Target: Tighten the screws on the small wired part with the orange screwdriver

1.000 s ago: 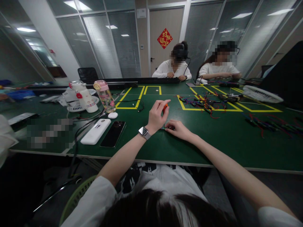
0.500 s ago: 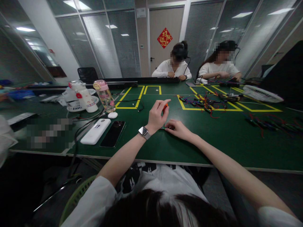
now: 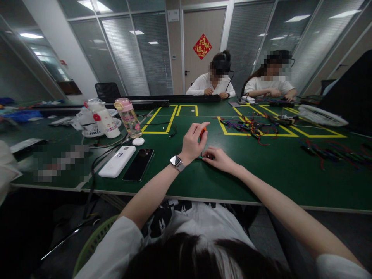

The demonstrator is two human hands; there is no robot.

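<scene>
My left hand [image 3: 192, 141], with a watch on its wrist, is closed around a screwdriver-like tool [image 3: 203, 133] with an orange-and-black handle. Its lower end is hidden behind the fingers. Just below and to the right, my right hand [image 3: 217, 158] rests on the table with fingers pinched at a small green circuit board [image 3: 200, 157]. Most of the board is covered by the fingers. Whether the tool's tip touches the board, I cannot tell.
Left of my hands lie a black phone [image 3: 138, 164], a white power bank [image 3: 117, 161] and a white earbud case [image 3: 138, 142]. A pink-lidded bottle [image 3: 128, 118] stands behind. Tangled wires [image 3: 252, 126] spread to the right. Two people sit across the green table [image 3: 186, 186].
My two hands, the tool and the board have stayed in place. Across the table, the person on the right has slightly shifted a hand.
</scene>
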